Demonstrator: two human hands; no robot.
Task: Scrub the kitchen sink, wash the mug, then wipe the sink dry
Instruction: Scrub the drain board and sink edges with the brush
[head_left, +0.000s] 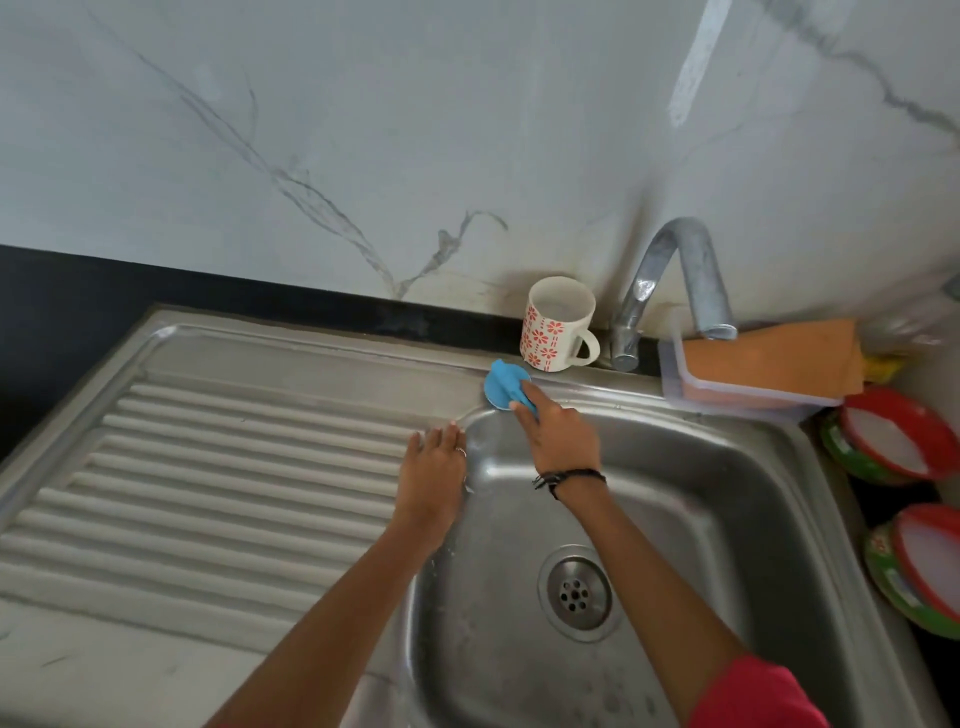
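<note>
A steel sink basin (691, 499) with a round drain (575, 592) fills the lower right. My right hand (558, 434) grips a round blue scrubber (503, 384) and holds it against the back left rim of the basin. My left hand (434, 467) rests flat with straight fingers on the basin's left edge, beside the ribbed drainboard (208, 478). A white mug (557, 325) with red flower prints stands upright on the back ledge, just behind the scrubber and left of the tap (670, 280).
A clear plastic box (737, 400) holding an orange cloth (774, 358) sits at the sink's back right corner under the tap spout. Two red-rimmed tubs (893, 436) (924, 566) stand right of the sink. A marble wall rises behind.
</note>
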